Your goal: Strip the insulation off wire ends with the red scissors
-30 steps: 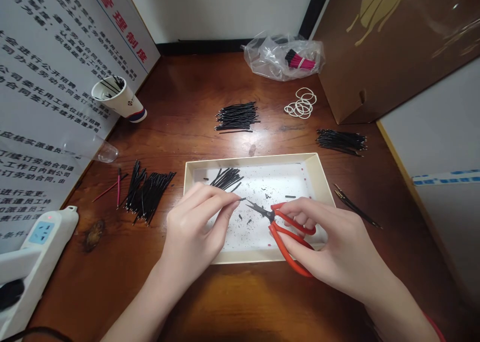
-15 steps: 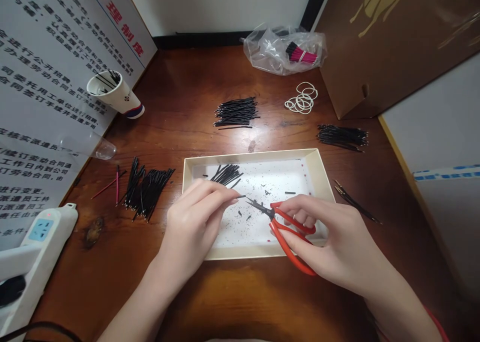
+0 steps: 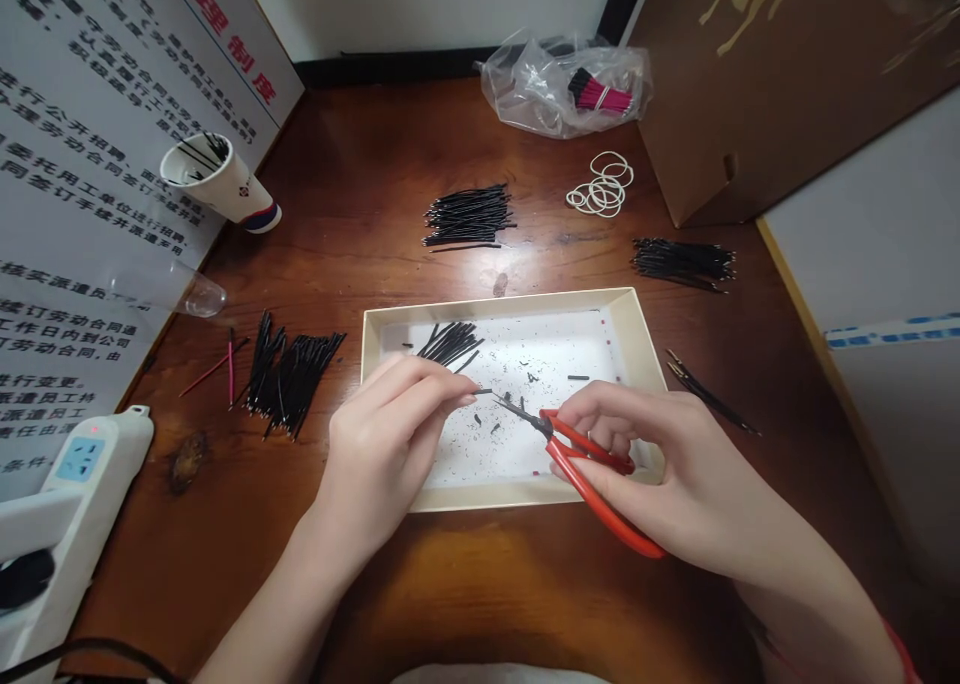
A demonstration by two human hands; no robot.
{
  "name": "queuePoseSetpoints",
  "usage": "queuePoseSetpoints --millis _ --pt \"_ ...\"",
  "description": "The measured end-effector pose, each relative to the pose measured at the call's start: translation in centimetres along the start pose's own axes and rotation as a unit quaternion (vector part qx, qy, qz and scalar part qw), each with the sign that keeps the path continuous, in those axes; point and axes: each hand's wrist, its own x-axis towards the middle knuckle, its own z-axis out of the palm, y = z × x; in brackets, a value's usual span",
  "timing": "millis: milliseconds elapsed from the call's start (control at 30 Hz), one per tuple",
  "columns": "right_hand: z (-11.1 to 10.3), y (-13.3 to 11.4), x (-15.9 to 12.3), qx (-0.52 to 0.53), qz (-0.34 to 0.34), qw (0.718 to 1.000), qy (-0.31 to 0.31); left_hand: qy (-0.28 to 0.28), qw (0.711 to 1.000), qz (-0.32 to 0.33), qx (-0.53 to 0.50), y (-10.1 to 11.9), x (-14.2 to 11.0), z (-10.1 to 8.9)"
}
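Between its thumb and forefinger my left hand (image 3: 394, 429) pinches a short black tube (image 3: 484, 392), whose tip points right. My right hand (image 3: 660, 464) grips the red handles of a pair of scissors (image 3: 546, 426), with the dark blade tips just right of the tube. Both hands are over a shallow cream box (image 3: 649, 349) with a white bottom, scattered with tiny black scraps. Inside it, behind my left fingers, lies a bunch of black tubes (image 3: 451, 344), partly covered by the hand. One loose black piece (image 3: 578, 377) lies farther right in the box.
Black wire bundles lie at the left (image 3: 296, 374), back (image 3: 469, 216) and right (image 3: 684, 263). Rubber bands (image 3: 602, 186) and a plastic bag (image 3: 559, 89) are behind the box. A paper cup (image 3: 221, 182) leans at left, near a power strip (image 3: 82, 474).
The scissor handles have come closer together, and the lower handle has swung right. The whole view has shifted slightly. My left hand keeps its pinch on the tube.
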Motion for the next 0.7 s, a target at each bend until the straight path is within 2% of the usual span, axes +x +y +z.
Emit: queuePoseSetpoints --millis 300,700 --pt "-0.42 -0.01 -0.17 0.058 0.046 0.996 -0.059 -0.008 1.0 0.005 -0.01 -0.03 0.06 -0.01" --pt "-0.42 0.04 -0.11 0.097 0.076 0.991 -0.061 -0.01 1.0 -0.012 -0.014 0.09 0.19 -0.27"
